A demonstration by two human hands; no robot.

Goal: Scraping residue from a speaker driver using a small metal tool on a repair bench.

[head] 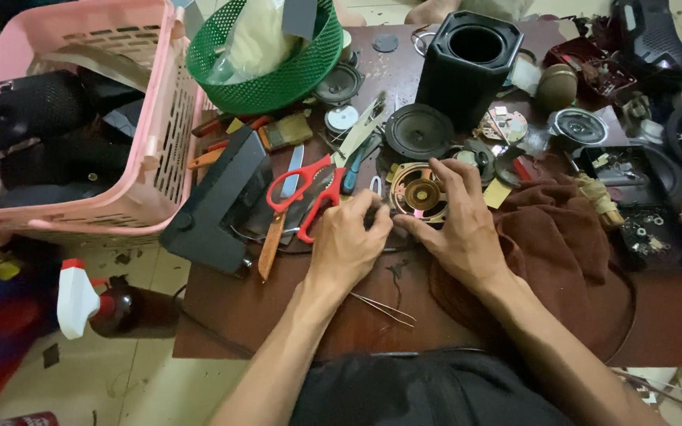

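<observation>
Two hands (404,237) grip one speaker (421,192), seemingly

Under the hands lies a small speaker frame (421,193) of shiny brass-toned metal on a matt dark brown desk (278,304), beside a soft, rumpled brown cloth (562,244), glossy red plastic-handled scissors (309,197), thin metal tweezers (384,309) and a pink plastic basket (151,142).
</observation>
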